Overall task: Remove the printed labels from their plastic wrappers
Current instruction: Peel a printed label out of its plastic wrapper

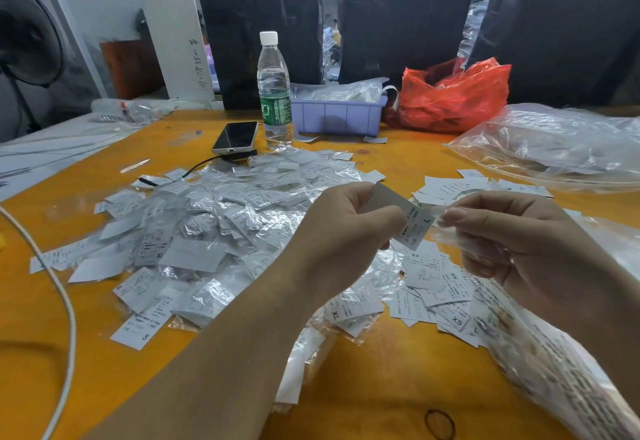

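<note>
Over the orange table (pixel 398 370), her left hand (pixel 349 228) pinches the label (pixel 414 223) while her right hand (pixel 512 231) pinches the wrapper (pixel 446 231); a straight, steady pull should part them cleanly.

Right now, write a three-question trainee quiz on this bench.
1. True or false: the left hand pinches a label marked L.
2. What does the right hand hold? A) clear wrapper B) scissors C) phone
3. Fill in: the water bottle stands beside a ______ bin.

Key: 1 true; 2 A; 3 purple.
</note>
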A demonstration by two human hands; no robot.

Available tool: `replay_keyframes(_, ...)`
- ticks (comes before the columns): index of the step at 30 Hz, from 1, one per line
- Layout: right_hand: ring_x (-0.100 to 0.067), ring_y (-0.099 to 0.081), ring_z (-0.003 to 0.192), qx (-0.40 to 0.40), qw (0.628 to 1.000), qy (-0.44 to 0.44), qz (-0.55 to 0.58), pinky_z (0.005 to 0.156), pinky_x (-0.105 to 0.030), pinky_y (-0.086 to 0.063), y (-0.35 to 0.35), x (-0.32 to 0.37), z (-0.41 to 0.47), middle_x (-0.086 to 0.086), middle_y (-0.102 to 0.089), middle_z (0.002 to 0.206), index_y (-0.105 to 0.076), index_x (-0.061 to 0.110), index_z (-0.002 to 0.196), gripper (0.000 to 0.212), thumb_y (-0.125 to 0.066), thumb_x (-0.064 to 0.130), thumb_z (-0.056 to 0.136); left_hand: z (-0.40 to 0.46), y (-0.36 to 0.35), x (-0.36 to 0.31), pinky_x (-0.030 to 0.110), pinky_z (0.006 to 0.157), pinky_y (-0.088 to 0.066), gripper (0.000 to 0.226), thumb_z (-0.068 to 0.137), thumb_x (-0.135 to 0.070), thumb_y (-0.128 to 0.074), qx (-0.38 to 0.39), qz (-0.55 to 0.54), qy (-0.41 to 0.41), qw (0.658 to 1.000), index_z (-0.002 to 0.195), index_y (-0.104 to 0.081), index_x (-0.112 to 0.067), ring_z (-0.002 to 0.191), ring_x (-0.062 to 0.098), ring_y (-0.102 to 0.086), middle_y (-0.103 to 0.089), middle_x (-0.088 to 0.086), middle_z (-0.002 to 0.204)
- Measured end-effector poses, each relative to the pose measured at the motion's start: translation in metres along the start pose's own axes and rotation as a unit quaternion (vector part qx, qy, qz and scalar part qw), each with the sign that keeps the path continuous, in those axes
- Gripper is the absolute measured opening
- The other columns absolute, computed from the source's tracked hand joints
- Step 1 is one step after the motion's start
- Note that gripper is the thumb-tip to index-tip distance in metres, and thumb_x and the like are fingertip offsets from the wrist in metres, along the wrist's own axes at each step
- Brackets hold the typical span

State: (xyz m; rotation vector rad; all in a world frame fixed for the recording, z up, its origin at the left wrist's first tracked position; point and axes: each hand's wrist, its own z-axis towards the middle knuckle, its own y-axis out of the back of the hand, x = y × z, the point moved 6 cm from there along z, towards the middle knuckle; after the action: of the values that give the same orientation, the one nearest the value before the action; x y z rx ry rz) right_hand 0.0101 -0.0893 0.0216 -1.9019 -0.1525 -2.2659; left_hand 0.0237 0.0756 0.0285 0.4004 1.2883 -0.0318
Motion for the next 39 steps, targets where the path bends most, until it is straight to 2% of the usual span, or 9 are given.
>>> replay_keyframes(10, -0.011, -0.030, 0.041, 0.014, 1.000, 0.021, -0.014, 0.043, -0.022, -0.032, 0.000, 0.000, 0.000, -0.001, -0.037, 0.046, -0.072, 0.006, 0.071, 0.013, -0.078, 0.016, 0.066, -0.001, 0.001, 0.002, 0.019, 0.046, -0.034, 0.026, 0.067, -0.024, -0.052, -0.014, 0.002, 0.018, 1.000, 0.080, -0.070, -0.011, 0.046, 0.005, -0.039, -0.052, -0.007, 0.054)
replay_keyframes(12, -0.011, -0.031, 0.042, 0.017, 0.999, 0.027, -0.024, 0.044, -0.023, -0.032, 0.000, -0.001, 0.000, -0.001, -0.039, 0.047, -0.073, 0.006, 0.072, 0.019, -0.083, 0.021, 0.065, -0.001, 0.001, 0.001, 0.017, 0.045, -0.033, 0.025, 0.068, -0.024, -0.052, -0.012, 0.003, 0.013, 1.000, 0.080, -0.070, -0.012, 0.045, 0.005, -0.039, -0.052, -0.009, 0.053)
replay_keyframes(15, -0.011, -0.033, 0.044, 0.024, 0.998, 0.033, -0.038, 0.044, -0.022, -0.033, -0.001, -0.001, -0.001, -0.003, -0.041, 0.050, -0.072, 0.006, 0.075, 0.039, -0.088, 0.038, 0.058, -0.001, -0.001, 0.001, 0.017, 0.045, -0.034, 0.026, 0.069, -0.025, -0.052, -0.010, 0.009, 0.010, 1.000, 0.082, -0.071, -0.014, 0.046, 0.005, -0.040, -0.053, -0.013, 0.052)
replay_keyframes(19, -0.012, -0.032, 0.043, 0.024, 0.998, 0.037, -0.043, 0.044, -0.022, -0.032, -0.004, 0.001, -0.002, -0.003, -0.041, 0.049, -0.072, 0.008, 0.071, 0.020, -0.078, 0.026, 0.066, -0.001, -0.002, 0.002, 0.013, 0.046, -0.036, 0.024, 0.070, -0.025, -0.053, -0.003, 0.002, 0.009, 1.000, 0.082, -0.071, -0.016, 0.045, 0.001, -0.043, -0.055, -0.013, 0.054)
replay_keyframes(21, -0.012, -0.032, 0.043, 0.021, 0.998, 0.037, -0.044, 0.043, -0.021, -0.032, -0.004, 0.002, -0.002, -0.003, -0.040, 0.048, -0.072, 0.009, 0.070, 0.016, -0.074, 0.024, 0.066, -0.001, -0.003, 0.002, 0.013, 0.047, -0.037, 0.022, 0.070, -0.024, -0.053, 0.000, -0.005, 0.009, 1.000, 0.081, -0.071, -0.017, 0.046, 0.002, -0.045, -0.055, -0.011, 0.055)
replay_keyframes(28, -0.013, -0.035, 0.044, 0.012, 0.995, 0.059, -0.076, 0.045, -0.023, -0.034, -0.006, 0.007, -0.005, -0.002, -0.045, 0.048, -0.073, 0.012, 0.072, 0.014, -0.071, 0.026, 0.068, -0.001, -0.006, 0.003, 0.016, 0.050, -0.038, 0.017, 0.072, -0.023, -0.054, 0.020, -0.033, 0.015, 0.999, 0.075, -0.071, -0.023, 0.049, 0.004, -0.047, -0.058, -0.008, 0.057)
replay_keyframes(32, -0.016, -0.042, 0.048, -0.006, 0.987, 0.088, -0.134, 0.048, -0.030, -0.036, -0.006, 0.011, -0.007, -0.002, -0.054, 0.054, -0.074, 0.017, 0.077, 0.022, -0.073, 0.035, 0.066, -0.001, -0.006, 0.004, 0.019, 0.050, -0.037, 0.017, 0.076, -0.018, -0.057, 0.027, -0.068, 0.027, 0.997, 0.079, -0.073, -0.016, 0.054, 0.011, -0.043, -0.056, -0.004, 0.059)
replay_keyframes(35, -0.013, -0.044, 0.048, -0.007, 0.987, 0.094, -0.131, 0.048, -0.028, -0.037, -0.007, 0.013, -0.008, -0.002, -0.057, 0.056, -0.074, 0.017, 0.078, 0.024, -0.075, 0.036, 0.064, -0.001, -0.006, 0.005, 0.022, 0.050, -0.035, 0.016, 0.087, -0.006, -0.057, 0.025, -0.082, 0.035, 0.996, 0.085, -0.072, -0.009, 0.053, 0.011, -0.041, -0.055, -0.004, 0.058)
replay_keyframes(39, -0.012, -0.046, 0.049, -0.004, 0.988, 0.095, -0.125, 0.049, -0.029, -0.039, -0.010, 0.014, -0.008, -0.002, -0.061, 0.059, -0.072, 0.013, 0.078, 0.027, -0.077, 0.034, 0.062, -0.001, -0.007, 0.006, 0.023, 0.051, -0.035, 0.018, 0.089, -0.004, -0.054, 0.026, -0.095, 0.044, 0.994, 0.085, -0.070, -0.009, 0.052, 0.010, -0.041, -0.055, -0.003, 0.058)
